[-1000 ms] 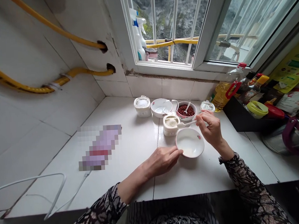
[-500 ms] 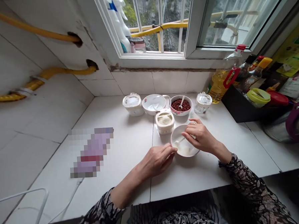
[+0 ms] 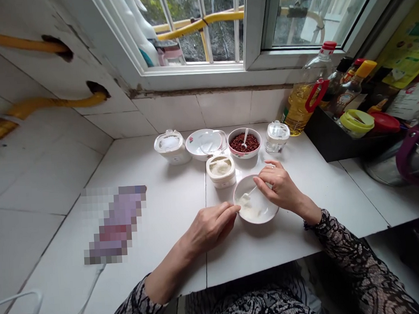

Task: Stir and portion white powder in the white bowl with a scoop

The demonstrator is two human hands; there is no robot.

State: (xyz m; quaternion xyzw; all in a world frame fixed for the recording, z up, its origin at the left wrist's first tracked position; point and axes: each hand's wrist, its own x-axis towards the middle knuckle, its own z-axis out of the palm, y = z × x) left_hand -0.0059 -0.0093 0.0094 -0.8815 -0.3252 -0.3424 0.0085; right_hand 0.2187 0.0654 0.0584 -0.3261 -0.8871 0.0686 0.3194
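The right hand's grip is closed — thumb and fingers pinching the handle of a white spoon, whose head dips into white granules at the left of a white bowl. The left hand has its fingertips drawn together at the bowl's left rim; the thumb is mostly hidden, so I can't tell whether that grip pinches the rim or only rests on it.

The bowl sits on the white worktop, short of the front edge, with a strip of surface between. Just beyond its upper-left rim stands an open tub of white contents, leaving little room there. Behind is a row: a white container, a flowered dish, a bowl of dark red beans and a clear jar.

An oil bottle and black box bound the right. The wider room lies left, between the left forearm and a pixelated purple object — near the wall side.
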